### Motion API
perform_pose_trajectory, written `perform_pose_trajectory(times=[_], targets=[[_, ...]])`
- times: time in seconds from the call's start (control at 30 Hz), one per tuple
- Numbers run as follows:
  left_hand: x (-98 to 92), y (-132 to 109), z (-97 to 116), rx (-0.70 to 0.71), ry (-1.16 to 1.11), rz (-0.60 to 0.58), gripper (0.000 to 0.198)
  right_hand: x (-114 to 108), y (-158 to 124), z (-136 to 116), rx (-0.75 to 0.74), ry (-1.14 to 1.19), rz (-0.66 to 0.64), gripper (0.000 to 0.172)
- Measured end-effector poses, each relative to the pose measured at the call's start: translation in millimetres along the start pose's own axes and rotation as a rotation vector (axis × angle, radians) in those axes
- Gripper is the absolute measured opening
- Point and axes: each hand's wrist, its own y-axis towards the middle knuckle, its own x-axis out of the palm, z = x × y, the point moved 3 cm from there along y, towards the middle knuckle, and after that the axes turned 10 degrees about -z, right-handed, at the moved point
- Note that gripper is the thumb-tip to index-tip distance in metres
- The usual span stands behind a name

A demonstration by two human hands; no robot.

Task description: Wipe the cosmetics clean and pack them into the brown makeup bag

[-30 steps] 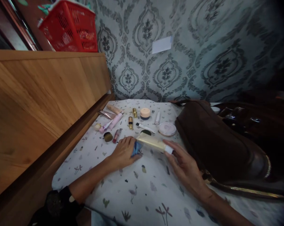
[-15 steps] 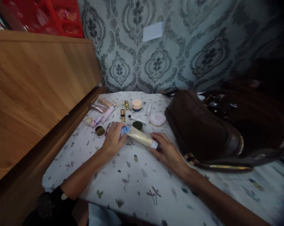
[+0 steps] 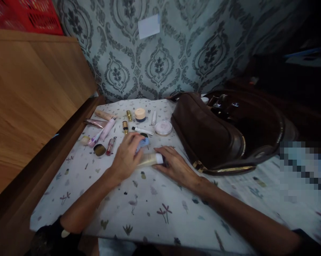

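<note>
My left hand (image 3: pixel 126 154) is closed on a small crumpled blue cloth (image 3: pixel 142 142), which pokes out past the thumb and fingers. A pale yellow squeeze tube (image 3: pixel 147 160) lies sideways just above the table, its far end hidden behind my left hand. At its white-capped end, my right hand (image 3: pixel 173 164) grips it with thumb and fingers; a dark part shows beside the palm. Behind my left hand a dark round lid (image 3: pixel 143 135) is partly covered. A red lip gloss (image 3: pixel 110 146) and a dark round compact (image 3: pixel 99 149) lie to its left.
Farther back are gold lipsticks (image 3: pixel 125 127), a peach-lidded jar (image 3: pixel 140 115), a white tube (image 3: pixel 142 131), a pink compact (image 3: pixel 163 128) and several pink tubes (image 3: pixel 107 129). An open brown leather bag (image 3: pixel 203 135) stands right. A wooden panel (image 3: pixel 38 92) borders the left, patterned wall behind.
The tube has turned from slanting to nearly level and come closer to my left hand, which now covers its end. The lip gloss has come into plain sight. The camera view has shifted right.
</note>
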Motion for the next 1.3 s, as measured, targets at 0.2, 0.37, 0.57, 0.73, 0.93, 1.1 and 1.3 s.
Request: perform_pose_trajectory(times=[0.2, 0.37, 0.57, 0.73, 0.93, 1.1, 1.3], targets=[[44.4, -3.3, 15.9, 0.11, 0.049, -0.264, 0.03, -4.2, 1.4, 1.9, -0.016, 0.048, -0.01, 0.016], [24.8, -5.0, -6.8, 0.13, -0.006, -0.395, 0.028, -4.7, 0.7, 5.5, -0.024, 0.059, -0.022, 0.019], [-6.2, -8.8, -48.2, -0.059, -0.006, -0.578, 0.023, -3.5, 1.2, 7.7, -0.026, 0.062, -0.023, 0.018], [-18.2, -12.8, -69.1, -0.153, 0.083, -0.68, 0.021, -1.3, -1.2, 8.6, 0.01, 0.077, -0.02, 0.023], [-17.3, -10.7, -40.5, -0.141, 0.094, -0.318, 0.024, -2.4, -3.7, 0.3, 0.031, 0.153, -0.025, 0.029], [14.1, -16.2, 1.6, 0.287, 0.089, -0.208, 0.017, -0.9, -1.1, -0.4, 0.077, 0.301, -0.036, 0.028], [10.9, -15.9, -14.5, 0.319, 0.151, -0.395, 0.016, 3.3, -0.7, 7.1, 0.16, 0.46, -0.051, 0.03]])
